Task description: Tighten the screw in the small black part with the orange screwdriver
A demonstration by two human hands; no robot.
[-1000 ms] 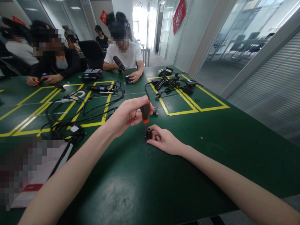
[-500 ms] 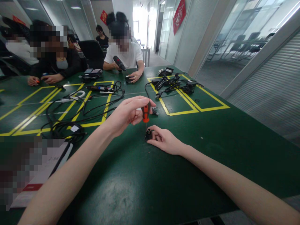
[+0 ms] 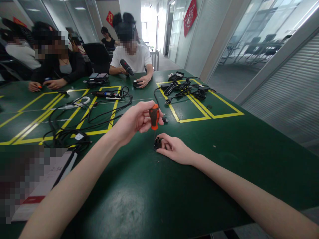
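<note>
My left hand (image 3: 141, 118) grips an orange and dark grey screwdriver (image 3: 154, 117) by its handle, thumb and fingers around it. The screwdriver stands upright, its thin shaft pointing down to a small black part (image 3: 158, 143) on the green table. My right hand (image 3: 174, 147) is closed on that part from the right, thumb and fingers pinching its side. A short round post rises from the part; its exact kind I cannot make out. Whether the tip touches it is too small to tell.
Black cables and adapters (image 3: 181, 88) lie in yellow-taped boxes at the far right. More coiled cables (image 3: 77, 136) spread on the left, near a sheet (image 3: 37, 199). Across the green table (image 3: 224, 186), a person in a white shirt (image 3: 143, 56) holds a power drill (image 3: 126, 67).
The fingers of my left hand have shifted on the screwdriver handle, with the thumb off its top and more of the handle showing. My right hand and the black part stay put.
</note>
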